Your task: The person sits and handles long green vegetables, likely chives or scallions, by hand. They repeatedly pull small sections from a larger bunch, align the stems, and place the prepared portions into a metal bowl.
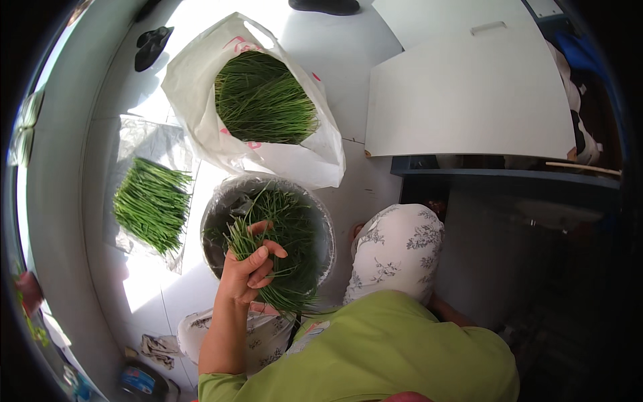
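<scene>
My left hand (256, 264) grips a bunch of garlic chives (241, 238) over a round bin (329, 251) lined with clear plastic. The bunch's cut ends point up and left; its long leaves trail down to the right toward my lap. Loose chive leaves (296, 231) lie inside the bin. A small patch of skin shows under the bunch, perhaps fingers of my right hand, which is otherwise hidden behind my body. A neat pile of chives (150, 203) rests on a clear plastic sheet (143, 135) to the left. Ahead, a white plastic bag (191, 95) stands open, full of chives (266, 98).
White cabinet doors (462, 105) and a dark ledge (502, 178) stand at the right. Black shoes (150, 47) lie far left on the tiled floor. A crumpled cloth (159, 349) and a dark container (143, 382) are at lower left. My knee (394, 251) is right of the bin.
</scene>
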`<state>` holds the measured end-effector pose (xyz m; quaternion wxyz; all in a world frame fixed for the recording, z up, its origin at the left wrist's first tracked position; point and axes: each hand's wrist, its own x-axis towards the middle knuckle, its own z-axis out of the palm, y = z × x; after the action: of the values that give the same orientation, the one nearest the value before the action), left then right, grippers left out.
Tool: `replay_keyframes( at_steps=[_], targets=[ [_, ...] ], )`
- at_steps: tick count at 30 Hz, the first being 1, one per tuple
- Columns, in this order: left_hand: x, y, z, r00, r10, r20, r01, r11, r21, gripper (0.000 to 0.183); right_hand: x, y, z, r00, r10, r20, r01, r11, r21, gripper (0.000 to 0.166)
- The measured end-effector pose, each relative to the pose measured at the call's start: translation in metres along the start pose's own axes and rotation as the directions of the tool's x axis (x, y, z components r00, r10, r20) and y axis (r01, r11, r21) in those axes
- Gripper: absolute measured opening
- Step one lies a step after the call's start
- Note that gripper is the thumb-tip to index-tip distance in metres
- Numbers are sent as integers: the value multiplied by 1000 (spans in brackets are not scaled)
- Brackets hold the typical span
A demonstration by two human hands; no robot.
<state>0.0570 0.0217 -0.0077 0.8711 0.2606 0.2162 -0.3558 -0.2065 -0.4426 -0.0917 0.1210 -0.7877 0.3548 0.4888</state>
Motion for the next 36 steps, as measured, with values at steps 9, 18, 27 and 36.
replay_keyframes(
  at_steps=[9,18,27,36],
  targets=[
    [3,-5,-27,942,-56,330,85,994,-73,55,-41,-11,81,996,42,81,-59,975,212,24],
    [3,-17,-29,953,-6,302,47,991,-128,51,-67,-4,118,996,76,36,-83,942,326,25],
    [17,-19,-34,925,-175,337,193,981,-22,42,-62,38,85,981,150,-125,-115,962,247,26],
    [31,-30,-19,943,-194,270,221,973,-72,43,-59,52,90,984,106,-147,-74,975,207,28]
  ],
)
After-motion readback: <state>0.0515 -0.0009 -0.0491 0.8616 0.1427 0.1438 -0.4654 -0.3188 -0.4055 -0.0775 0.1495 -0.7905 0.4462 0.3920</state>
